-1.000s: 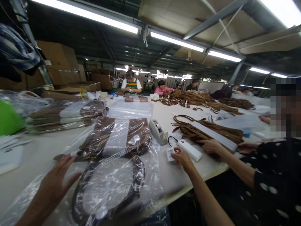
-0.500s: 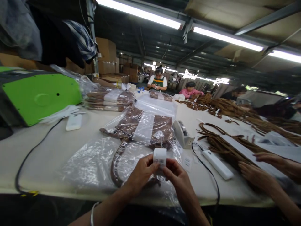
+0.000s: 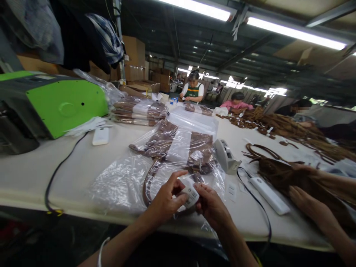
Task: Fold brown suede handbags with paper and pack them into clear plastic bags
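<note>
Both my hands meet at the table's near edge over a clear plastic bag (image 3: 122, 181) that holds brown straps (image 3: 147, 181). My left hand (image 3: 164, 200) and my right hand (image 3: 213, 205) pinch a small white barcode label (image 3: 190, 193) between their fingertips, just above the bag. A second bagged brown bundle (image 3: 180, 146) lies right behind it. A grey tape dispenser (image 3: 226, 155) stands to the right of that bundle.
A green machine (image 3: 61, 105) sits at the far left with a black cable (image 3: 59, 168) running off the table edge. A white handheld device (image 3: 268, 189) lies at right. A co-worker's hand (image 3: 303, 202) rests by loose brown straps (image 3: 294, 174). Other people work at the far end.
My left hand came off the bag and joined the right hand on a white label. The label has since tilted down toward the bag. The view swung left.
</note>
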Available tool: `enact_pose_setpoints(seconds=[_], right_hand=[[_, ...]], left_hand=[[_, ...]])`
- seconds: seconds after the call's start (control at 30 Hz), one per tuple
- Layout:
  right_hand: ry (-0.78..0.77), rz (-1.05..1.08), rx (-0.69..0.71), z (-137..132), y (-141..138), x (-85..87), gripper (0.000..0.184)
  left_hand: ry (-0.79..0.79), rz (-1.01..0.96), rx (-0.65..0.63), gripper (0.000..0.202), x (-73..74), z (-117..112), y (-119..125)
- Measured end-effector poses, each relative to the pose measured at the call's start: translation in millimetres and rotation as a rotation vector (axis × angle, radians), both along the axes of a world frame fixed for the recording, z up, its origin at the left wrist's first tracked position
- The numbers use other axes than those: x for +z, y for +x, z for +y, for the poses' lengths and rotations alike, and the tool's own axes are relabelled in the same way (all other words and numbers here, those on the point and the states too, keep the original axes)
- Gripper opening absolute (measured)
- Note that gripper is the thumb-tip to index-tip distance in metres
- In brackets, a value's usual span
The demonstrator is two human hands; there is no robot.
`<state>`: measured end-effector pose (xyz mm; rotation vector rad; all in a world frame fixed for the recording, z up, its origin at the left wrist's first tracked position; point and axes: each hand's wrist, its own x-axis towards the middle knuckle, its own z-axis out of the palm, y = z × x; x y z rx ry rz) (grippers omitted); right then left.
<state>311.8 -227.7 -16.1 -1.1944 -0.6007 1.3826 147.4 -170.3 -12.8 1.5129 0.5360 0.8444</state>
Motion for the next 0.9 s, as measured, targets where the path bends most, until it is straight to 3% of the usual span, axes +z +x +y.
enact_pose_setpoints(seconds=[0.07,0.17,0.23,0.33,0.53,0.7,0.9], right_hand=[[-0.024,-0.037,0.109,-1,-4,0.0,0.053],[-0.030,-0.169,0.179,0,-2,-0.5,0.049],[-0.009,-0.321,0.090,2,3,0.3,0.046],[0.099,-0.526,-0.042,5,8,6.4,0.048],[0.216,-0.709,0.181,8,-9,25.6,0.025],[0.264,-0.897,0.103,19,-23,26.1,0.015],[0.412,-1.118,0.066,38,-34,28.9,0.011]], left_hand=[[0.007,0.035,-0.069,0.068,-0.7,3,-5],[-0.017,0.106,-0.137,0.037,-3.9,10,-13],[-0.058,0.115,-0.096,0.024,-7.2,14,-16],[-0.083,0.111,-0.042,0.022,-10.7,17,-20],[-0.008,0.173,0.056,0.023,-5.0,19,-26],[0.064,0.192,0.144,0.024,-5.3,26,-31],[-0.001,0.172,0.206,0.023,-7.2,39,-38]])
